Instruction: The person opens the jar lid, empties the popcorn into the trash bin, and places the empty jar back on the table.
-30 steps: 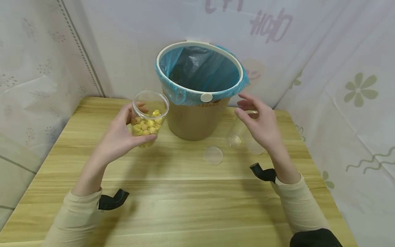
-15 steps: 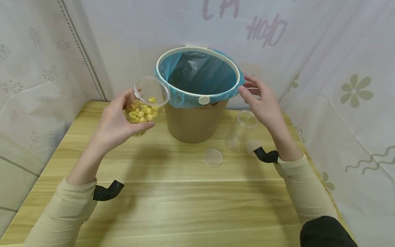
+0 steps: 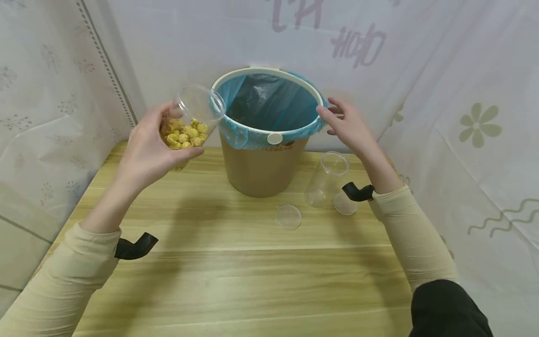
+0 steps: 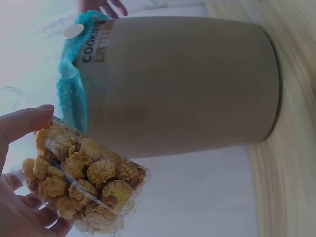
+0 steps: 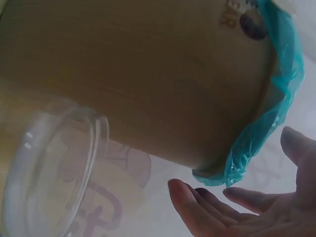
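Observation:
My left hand (image 3: 141,147) grips a clear plastic jar (image 3: 191,126), thumb on the near side and fingers round the back. Yellow popcorn (image 4: 84,182) fills its lower part. The lidless jar tilts slightly right, its mouth close by the left rim of a brown trash bin (image 3: 261,173). A blue bin liner (image 3: 240,135) folds over that bin's edge under a white ring. At the bin's right rim is my right hand (image 3: 347,125), fingers spread and loosely bent. In the right wrist view, its thumb and fingers (image 5: 202,212) lie apart on either side of the liner's edge.
A second clear jar (image 3: 326,180), uncapped, stands right of the bin on the wooden table (image 3: 252,281). Two round clear lids lie nearby, one lid (image 3: 288,217) in front of the bin and another lid (image 3: 345,204) beside the jar. Printed white cloth (image 3: 168,42) hangs behind.
The left hand has lifted the popcorn jar up from beside the bin to rim height. My right hand has risen from above the other jar to the bin's right rim.

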A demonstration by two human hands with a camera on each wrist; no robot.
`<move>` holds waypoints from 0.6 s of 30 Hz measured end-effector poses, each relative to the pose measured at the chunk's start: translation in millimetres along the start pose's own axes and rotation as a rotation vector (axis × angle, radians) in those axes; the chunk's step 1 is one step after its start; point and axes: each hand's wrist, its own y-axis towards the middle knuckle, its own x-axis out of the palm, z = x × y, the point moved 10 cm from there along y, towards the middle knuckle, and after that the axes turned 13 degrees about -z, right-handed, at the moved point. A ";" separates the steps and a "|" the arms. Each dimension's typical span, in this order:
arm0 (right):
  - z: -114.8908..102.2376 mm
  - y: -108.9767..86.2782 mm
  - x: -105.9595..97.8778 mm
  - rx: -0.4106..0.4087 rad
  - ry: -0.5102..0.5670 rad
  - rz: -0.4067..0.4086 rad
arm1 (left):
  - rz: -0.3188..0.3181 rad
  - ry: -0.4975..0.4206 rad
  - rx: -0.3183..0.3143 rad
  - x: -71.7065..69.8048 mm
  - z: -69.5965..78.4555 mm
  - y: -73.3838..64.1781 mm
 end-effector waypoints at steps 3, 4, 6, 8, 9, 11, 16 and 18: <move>1.4 10.3 0.9 0.003 0.029 -0.041 | -0.014 0.034 0.003 -3.8 2.7 11.7; 1.6 13.8 1.6 0.001 0.041 -0.055 | -0.019 0.046 0.004 -5.5 3.5 15.6; 2.0 20.2 3.7 -0.004 0.062 -0.081 | -0.027 0.070 0.003 -10.0 4.5 23.2; 2.5 26.0 5.8 -0.013 0.096 -0.101 | -0.029 0.102 0.000 -15.5 5.5 30.6; 3.6 28.6 6.5 -0.013 0.108 -0.105 | -0.029 0.119 0.001 -18.2 6.4 34.3; 5.4 32.5 7.6 -0.009 0.132 -0.110 | -0.033 0.146 0.003 -23.3 8.3 41.7; 9.7 39.3 8.2 0.016 0.162 -0.103 | -0.055 0.182 -0.002 -31.2 12.1 57.5; 9.4 41.2 8.2 0.012 0.157 -0.098 | -0.072 0.194 -0.006 -31.9 12.5 62.6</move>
